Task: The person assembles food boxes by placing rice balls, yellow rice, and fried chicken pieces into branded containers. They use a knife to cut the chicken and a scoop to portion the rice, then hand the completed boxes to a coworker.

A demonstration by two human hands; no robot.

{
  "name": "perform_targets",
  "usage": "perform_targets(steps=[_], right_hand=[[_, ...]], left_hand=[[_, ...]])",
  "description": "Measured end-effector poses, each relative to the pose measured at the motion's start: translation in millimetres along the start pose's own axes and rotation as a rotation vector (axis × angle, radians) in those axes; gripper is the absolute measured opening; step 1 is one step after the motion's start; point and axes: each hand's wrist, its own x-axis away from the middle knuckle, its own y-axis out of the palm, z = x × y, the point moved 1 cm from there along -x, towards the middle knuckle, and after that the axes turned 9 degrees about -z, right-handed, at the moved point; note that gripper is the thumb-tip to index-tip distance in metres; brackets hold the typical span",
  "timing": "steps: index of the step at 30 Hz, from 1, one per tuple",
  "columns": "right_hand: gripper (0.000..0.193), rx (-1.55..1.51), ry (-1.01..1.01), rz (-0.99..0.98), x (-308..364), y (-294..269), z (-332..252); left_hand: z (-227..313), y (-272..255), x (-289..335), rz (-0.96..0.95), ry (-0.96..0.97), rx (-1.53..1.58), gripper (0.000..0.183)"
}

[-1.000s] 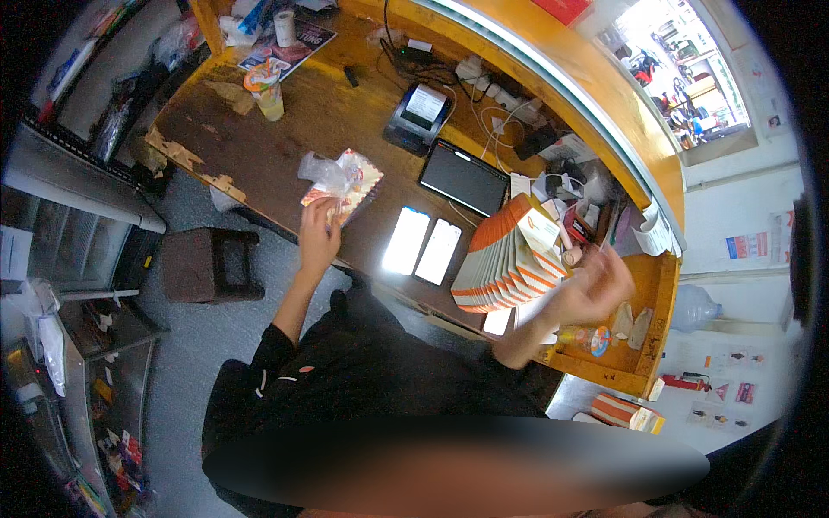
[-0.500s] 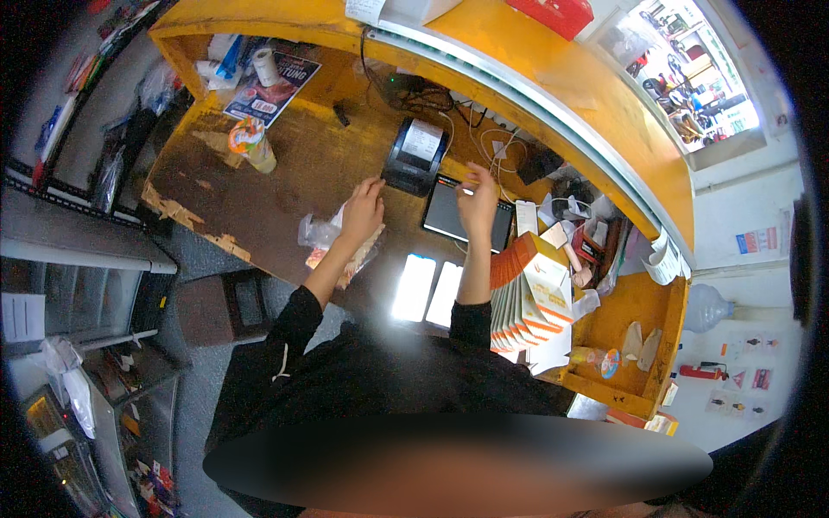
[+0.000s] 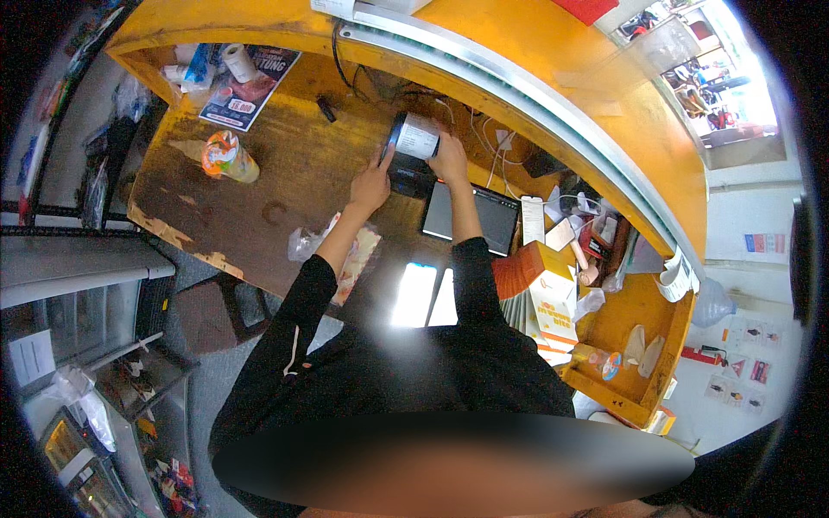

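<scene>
A black receipt printer [image 3: 409, 180] with a strip of printed receipt paper [image 3: 420, 138] on its top stands toward the back of the brown desk. At its left side is my left hand [image 3: 371, 186], its index finger stretched out against the printer's edge. My right hand [image 3: 450, 161] is closed around the printer's right edge, beside the receipt paper; some of its fingertips are hidden. A black tablet-like device [image 3: 473, 217] lies under my right forearm. Closer to me, a glowing phone-like screen [image 3: 414, 292] sits beside a second bright screen [image 3: 443, 304], partly covered by my sleeve.
To the left stand a drink cup [image 3: 231, 159] and a flyer [image 3: 250, 97] with a paper roll [image 3: 237, 62]. Clear plastic [image 3: 302, 244] lies near my left forearm. Orange-and-white cartons [image 3: 551, 302] are stacked at right. A yellow raised counter [image 3: 553, 95] borders the back, with cables below.
Both hands have moved forward to the printer's sides: the left from above the clear plastic, the right from above the tablet-like device. The whole view has shifted slightly.
</scene>
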Motion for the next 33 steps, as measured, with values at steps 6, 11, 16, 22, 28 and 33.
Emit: perform_targets(steps=[6, 11, 16, 22, 28, 33], right_hand=[[0.079, 0.089, -0.014, -0.286, -27, -7, -14], [0.060, 0.106, -0.159, -0.252, -44, -21, -18], [0.041, 0.169, -0.290, -0.232, -58, -39, -26], [0.044, 0.265, -0.445, -0.170, -73, -53, -28], [0.042, 0.320, -0.432, 0.081, -74, -56, -23], [0.038, 0.327, -0.181, 0.105, -62, -85, -34]], left_hand=[[6, -7, -6, -0.078, -0.079, -0.064, 0.077], [11, -13, -8, -0.136, -0.137, -0.113, 0.074], [7, -8, -11, -0.010, -0.089, -0.112, 0.079], [0, -2, -16, -0.023, -0.102, -0.145, 0.080], [-1, -1, -21, -0.040, -0.123, -0.146, 0.079], [-1, 1, -23, -0.019, -0.124, -0.143, 0.079]])
